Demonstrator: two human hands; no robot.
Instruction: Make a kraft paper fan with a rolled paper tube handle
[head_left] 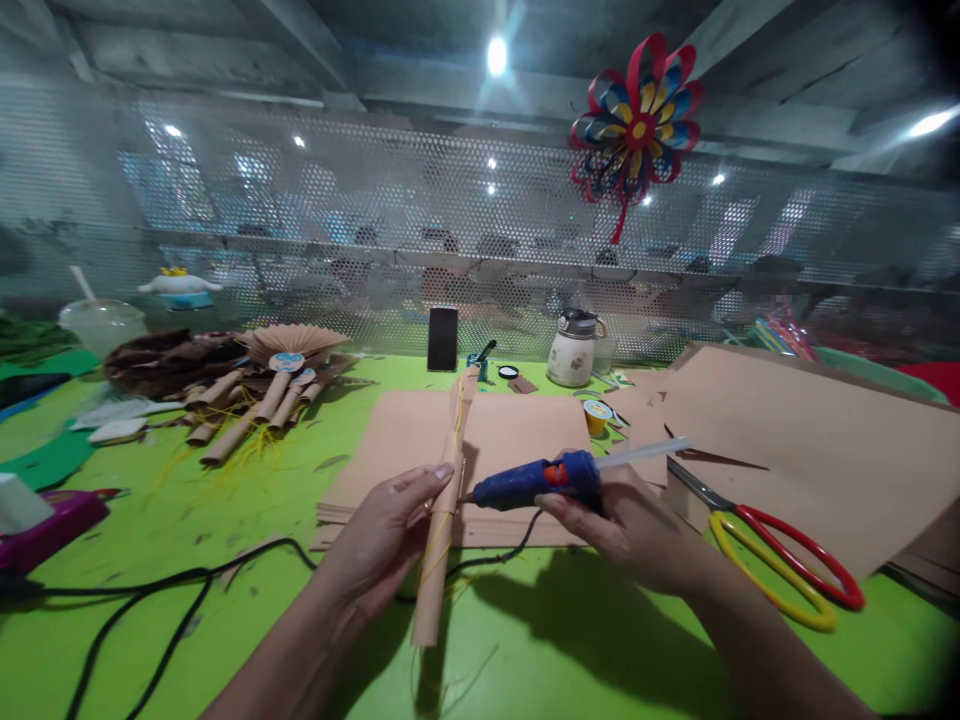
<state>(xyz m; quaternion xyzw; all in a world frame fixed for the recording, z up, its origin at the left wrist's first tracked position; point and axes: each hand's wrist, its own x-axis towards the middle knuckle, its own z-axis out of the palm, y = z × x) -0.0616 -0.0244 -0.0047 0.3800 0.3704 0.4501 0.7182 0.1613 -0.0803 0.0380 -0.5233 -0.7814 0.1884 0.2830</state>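
In my left hand (397, 530) is a rolled brown paper tube (433, 575) with yellow string (442, 535) running along it, its lower end tilted towards me. The fingers wrap round its middle. My right hand (637, 530) grips a blue hot glue gun (536, 482) with a red part and a clear glue stick (645, 450) out of its back. The gun's nozzle points left and is at the tube's side, just by my left thumb; whether it touches cannot be made out. Beneath both hands lies a stack of brown paper sheets (525, 430).
Scissors (795, 560) with red and yellow handles lie at right beside large brown paper (810, 460). Several finished paper fans (289, 365) lie at left. A black cable (225, 570) crosses the green table (247, 660). Behind stand a phone (442, 340) and a flask (570, 350).
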